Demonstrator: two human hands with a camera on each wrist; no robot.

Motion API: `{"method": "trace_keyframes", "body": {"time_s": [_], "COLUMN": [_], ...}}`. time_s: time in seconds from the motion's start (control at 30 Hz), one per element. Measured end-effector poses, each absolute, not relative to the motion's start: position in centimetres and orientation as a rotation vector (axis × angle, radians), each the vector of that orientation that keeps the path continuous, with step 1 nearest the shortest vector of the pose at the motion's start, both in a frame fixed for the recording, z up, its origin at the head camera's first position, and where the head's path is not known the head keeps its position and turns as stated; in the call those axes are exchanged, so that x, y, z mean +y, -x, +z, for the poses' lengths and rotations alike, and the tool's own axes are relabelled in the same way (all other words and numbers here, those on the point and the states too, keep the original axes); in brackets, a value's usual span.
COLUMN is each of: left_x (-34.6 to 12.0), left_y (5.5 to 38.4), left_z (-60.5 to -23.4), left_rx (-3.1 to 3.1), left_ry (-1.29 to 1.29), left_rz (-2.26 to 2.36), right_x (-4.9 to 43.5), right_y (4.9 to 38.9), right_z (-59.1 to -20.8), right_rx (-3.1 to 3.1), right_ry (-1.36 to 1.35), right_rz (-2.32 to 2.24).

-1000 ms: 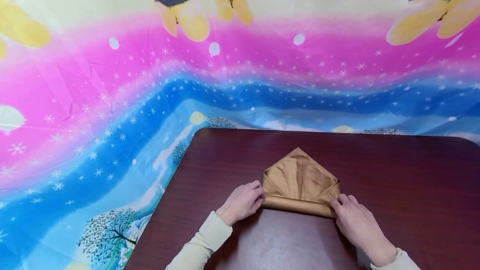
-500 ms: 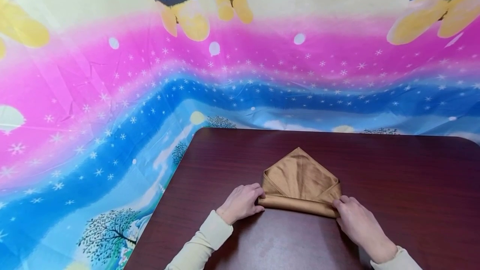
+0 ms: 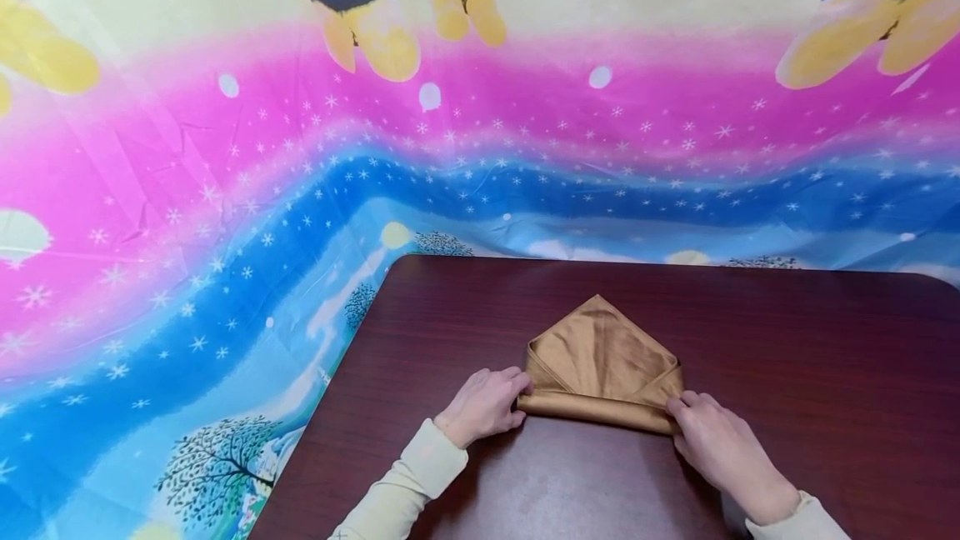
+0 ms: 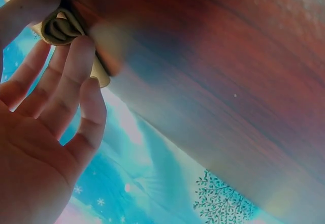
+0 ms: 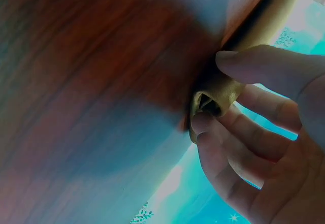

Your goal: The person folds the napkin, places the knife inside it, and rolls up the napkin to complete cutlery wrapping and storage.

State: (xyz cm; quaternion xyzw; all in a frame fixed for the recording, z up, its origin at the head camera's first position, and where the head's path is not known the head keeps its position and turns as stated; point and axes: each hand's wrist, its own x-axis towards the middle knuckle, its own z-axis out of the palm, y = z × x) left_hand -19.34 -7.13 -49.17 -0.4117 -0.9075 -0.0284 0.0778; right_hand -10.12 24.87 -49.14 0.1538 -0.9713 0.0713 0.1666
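Note:
A golden-brown cloth lies on the dark wooden table, its far part a flat folded point and its near edge rolled into a tube. My left hand grips the left end of the roll between thumb and fingers. In the left wrist view, the open end of the rolled cloth shows spiralled layers beside the thumb. At the opposite end, my right hand pinches the roll. The right wrist view has the tube's hollow end between the thumb and the curled fingers.
The reddish-brown table has rounded far corners. Behind it and along its left side hangs a printed curtain-like sheet in pink, blue and cream.
The left end of the roll has come slightly outward, and my left thumb now shows beside it. My right hand has shifted a little. The cloth's far point stays put.

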Motion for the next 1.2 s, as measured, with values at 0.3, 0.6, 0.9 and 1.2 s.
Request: {"method": "trace_keyframes", "body": {"time_s": [0.3, 0.6, 0.9, 1.2], "left_x": [-7.23, -7.49, -7.86, -7.93], "left_y": [19.37, 19.72, 20.22, 20.21], "left_z": [-49.26, -49.03, -49.32, -49.25], "left_rx": [-2.696, -2.779, -2.835, -2.880], "left_ry": [1.239, 1.233, 1.218, 1.193], "left_rz": [-0.087, -0.250, -0.373, -0.438], "right_x": [25.12, 25.35, 25.38, 25.52], "right_y": [10.02, 9.86, 9.85, 9.73], "right_z": [-49.27, -49.31, -49.35, -49.73], "right_rx": [-2.758, -2.750, -2.746, -2.728], "right_ry": [-0.435, -0.434, -0.418, -0.451], "right_rz": [0.154, 0.146, 0.165, 0.210]}}
